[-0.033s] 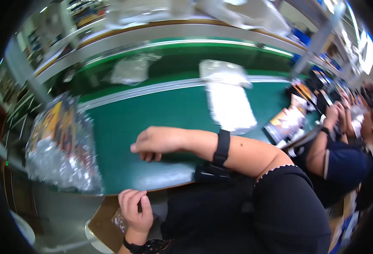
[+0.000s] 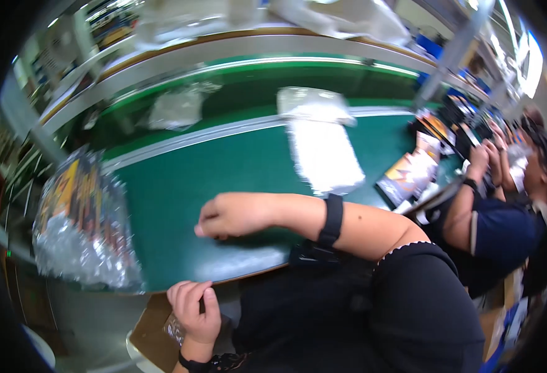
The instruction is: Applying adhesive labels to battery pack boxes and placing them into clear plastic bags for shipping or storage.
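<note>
The right hand [image 2: 233, 214] is laid knuckles-up on the green-topped desk [image 2: 236, 161], its fingers [image 2: 208, 219] curled loosely under and closed on nothing that can be seen. The left hand [image 2: 194, 311] is held below the desk edge, its fingers [image 2: 186, 297] bent over the rim of a small clear-wrapped packet [image 2: 175, 328] that sits just above a brown cardboard box [image 2: 152, 336]; whether the packet is truly pinched cannot be told, since most of it is hidden by the hand. To lift such a packet well, it would best be taken by its firm edge rather than by the slippery film, brought up clear of the desk edge, and set flat in the bare stretch in front of the right hand. On the desk's left end a large crinkled clear plastic bag stuffed with yellow-and-dark printed packs [image 2: 81, 224] is seen, one in number. One white flat padded sheet [image 2: 323, 152] lies further along, with one clear-wrapped white bundle [image 2: 314, 102] just behind it and one more clear bag [image 2: 177, 109] on the belt beyond. One black wristband [image 2: 332, 221] is worn on the right forearm. One co-worker in a dark blue shirt [image 2: 497, 230] is seated to the right, near several colourful printed packs [image 2: 410, 174] too blurred for counting.
</note>
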The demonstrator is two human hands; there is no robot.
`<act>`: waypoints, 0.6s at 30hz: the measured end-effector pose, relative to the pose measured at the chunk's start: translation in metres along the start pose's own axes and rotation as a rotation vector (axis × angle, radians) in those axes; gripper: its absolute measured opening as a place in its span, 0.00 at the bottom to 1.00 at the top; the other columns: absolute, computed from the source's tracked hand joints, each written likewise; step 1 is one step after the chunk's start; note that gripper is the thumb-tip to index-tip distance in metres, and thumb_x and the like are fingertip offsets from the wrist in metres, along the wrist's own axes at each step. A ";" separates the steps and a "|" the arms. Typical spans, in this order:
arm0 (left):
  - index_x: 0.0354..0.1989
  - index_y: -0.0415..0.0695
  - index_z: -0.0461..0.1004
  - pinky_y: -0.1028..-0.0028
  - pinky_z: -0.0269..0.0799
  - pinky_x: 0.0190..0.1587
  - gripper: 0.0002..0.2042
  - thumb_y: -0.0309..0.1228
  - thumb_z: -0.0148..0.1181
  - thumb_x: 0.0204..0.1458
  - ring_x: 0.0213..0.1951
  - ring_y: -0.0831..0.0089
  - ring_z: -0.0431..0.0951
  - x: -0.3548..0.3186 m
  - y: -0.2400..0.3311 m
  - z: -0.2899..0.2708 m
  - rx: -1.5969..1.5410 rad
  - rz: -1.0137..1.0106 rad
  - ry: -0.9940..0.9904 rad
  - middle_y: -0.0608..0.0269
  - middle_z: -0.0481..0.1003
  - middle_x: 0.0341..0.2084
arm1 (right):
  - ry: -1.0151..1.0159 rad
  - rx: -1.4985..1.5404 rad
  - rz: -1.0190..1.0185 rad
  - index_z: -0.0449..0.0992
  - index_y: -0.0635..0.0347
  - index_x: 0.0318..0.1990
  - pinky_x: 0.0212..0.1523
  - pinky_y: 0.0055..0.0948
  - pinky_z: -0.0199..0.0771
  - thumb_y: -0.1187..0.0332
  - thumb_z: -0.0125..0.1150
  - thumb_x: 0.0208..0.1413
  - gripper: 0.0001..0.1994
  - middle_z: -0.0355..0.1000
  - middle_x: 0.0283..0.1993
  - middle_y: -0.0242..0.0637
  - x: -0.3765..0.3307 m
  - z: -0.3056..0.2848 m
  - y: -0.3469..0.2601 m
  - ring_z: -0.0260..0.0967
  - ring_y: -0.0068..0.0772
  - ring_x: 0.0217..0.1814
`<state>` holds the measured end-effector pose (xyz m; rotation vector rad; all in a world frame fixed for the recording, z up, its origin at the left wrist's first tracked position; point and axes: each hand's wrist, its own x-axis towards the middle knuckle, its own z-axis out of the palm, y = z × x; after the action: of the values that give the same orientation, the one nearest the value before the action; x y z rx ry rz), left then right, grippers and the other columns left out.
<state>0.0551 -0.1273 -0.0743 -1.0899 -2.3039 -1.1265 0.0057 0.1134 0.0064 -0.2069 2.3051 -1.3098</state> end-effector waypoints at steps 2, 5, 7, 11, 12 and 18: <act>0.30 0.38 0.74 0.64 0.66 0.39 0.04 0.20 0.56 0.45 0.31 0.58 0.70 0.011 0.011 0.012 -0.072 -0.023 0.027 0.57 0.72 0.25 | 0.088 -0.435 -0.082 0.70 0.68 0.50 0.48 0.42 0.69 0.55 0.55 0.56 0.23 0.72 0.43 0.56 -0.070 -0.008 0.004 0.70 0.53 0.46; 0.30 0.37 0.73 0.69 0.66 0.33 0.03 0.19 0.53 0.48 0.27 0.63 0.69 0.029 0.026 0.028 -0.210 -0.126 0.025 0.58 0.70 0.20 | 0.285 -0.514 0.020 0.66 0.68 0.54 0.48 0.40 0.69 0.57 0.57 0.56 0.25 0.70 0.47 0.53 -0.172 -0.019 0.010 0.69 0.52 0.49; 0.30 0.36 0.73 0.70 0.64 0.31 0.03 0.20 0.52 0.50 0.26 0.65 0.68 0.040 0.039 0.040 -0.236 -0.164 -0.005 0.59 0.69 0.17 | 0.564 -0.222 -0.112 0.68 0.68 0.53 0.45 0.32 0.70 0.63 0.58 0.57 0.21 0.73 0.42 0.46 -0.227 -0.024 0.025 0.73 0.38 0.43; 0.31 0.36 0.73 0.71 0.65 0.31 0.03 0.21 0.54 0.50 0.26 0.65 0.69 0.057 0.070 0.067 -0.311 -0.127 -0.139 0.59 0.70 0.18 | 1.365 0.277 -0.173 0.68 0.63 0.54 0.45 0.21 0.68 0.68 0.59 0.56 0.18 0.70 0.43 0.34 -0.297 -0.029 0.094 0.67 0.20 0.43; 0.31 0.36 0.73 0.71 0.65 0.31 0.03 0.21 0.54 0.50 0.26 0.65 0.69 0.062 0.078 0.075 -0.304 -0.123 -0.145 0.59 0.70 0.18 | 1.583 0.129 -0.010 0.66 0.66 0.55 0.51 0.28 0.66 0.62 0.64 0.52 0.26 0.67 0.48 0.41 -0.307 -0.035 0.116 0.67 0.30 0.49; 0.33 0.38 0.74 0.68 0.67 0.39 0.05 0.20 0.58 0.46 0.35 0.61 0.71 0.093 0.120 0.115 -0.297 0.121 -0.266 0.56 0.72 0.29 | 1.810 -0.185 0.774 0.41 0.71 0.67 0.67 0.42 0.48 0.38 0.70 0.30 0.63 0.46 0.65 0.70 -0.334 -0.060 0.193 0.45 0.62 0.69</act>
<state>0.0900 0.0549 -0.0291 -1.5517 -2.2713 -1.3791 0.2883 0.3809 -0.0199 2.4178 2.9468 -0.7360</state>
